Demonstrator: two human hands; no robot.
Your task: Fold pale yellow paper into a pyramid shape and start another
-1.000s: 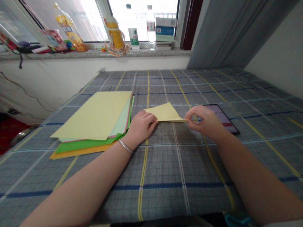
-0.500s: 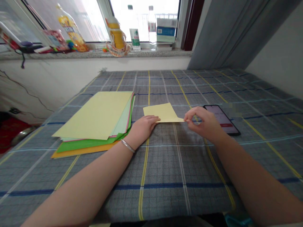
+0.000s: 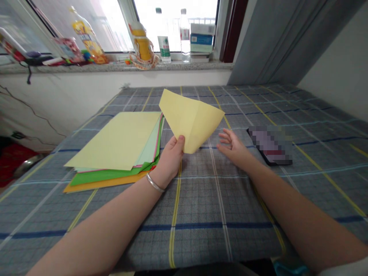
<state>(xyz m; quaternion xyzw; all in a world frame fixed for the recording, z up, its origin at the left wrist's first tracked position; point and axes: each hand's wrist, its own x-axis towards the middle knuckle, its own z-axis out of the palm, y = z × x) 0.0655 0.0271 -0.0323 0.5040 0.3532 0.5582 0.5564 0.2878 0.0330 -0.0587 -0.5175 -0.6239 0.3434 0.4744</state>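
Above the grey-blue plaid bedspread (image 3: 201,214), the left hand (image 3: 169,163) pinches the lower edge of a folded pale-yellow paper sheet (image 3: 191,119), holding it up. Light and soft, it looks best held near the crease. The right hand (image 3: 232,149) is open, fingers spread, holding nothing.

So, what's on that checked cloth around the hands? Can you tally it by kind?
Stack of coloured paper: 1
Folded pale yellow paper sheet, held up in the left hand: 1
Phone: 1
Total: 3
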